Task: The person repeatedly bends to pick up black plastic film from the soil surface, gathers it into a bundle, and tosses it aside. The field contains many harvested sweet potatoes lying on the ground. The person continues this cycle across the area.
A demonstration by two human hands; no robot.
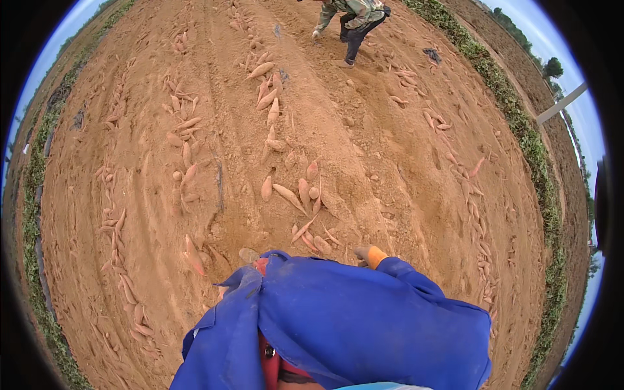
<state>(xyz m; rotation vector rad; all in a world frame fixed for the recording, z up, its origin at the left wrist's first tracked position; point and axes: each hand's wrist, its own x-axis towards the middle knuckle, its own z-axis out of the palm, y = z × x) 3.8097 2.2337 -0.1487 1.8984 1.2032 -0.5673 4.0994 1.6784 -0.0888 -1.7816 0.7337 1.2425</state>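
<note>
My right hand [361, 252], in a soiled glove with an orange cuff, reaches down near the soil just past my blue jacket [351, 312]. Its fingers are partly hidden, so whether it grips anything is unclear. To its left lies a small cluster of sweet potatoes [322, 244], some long and thin. My left hand is out of view. A rounded brownish thing [248, 254], perhaps a shoe tip, pokes out at the jacket's edge. One pinkish sweet potato [194, 254] rests apart on the left. Ahead, more sweet potatoes [288, 196] lie loosely grouped.
Rows of dug sweet potatoes run along the left [186, 155] and right [473, 209]. Another person [358, 22] bends over the soil ahead, one gloved hand low. Strips of green vines [536, 146] border the field. Scraps of dark plastic film [432, 55] lie about.
</note>
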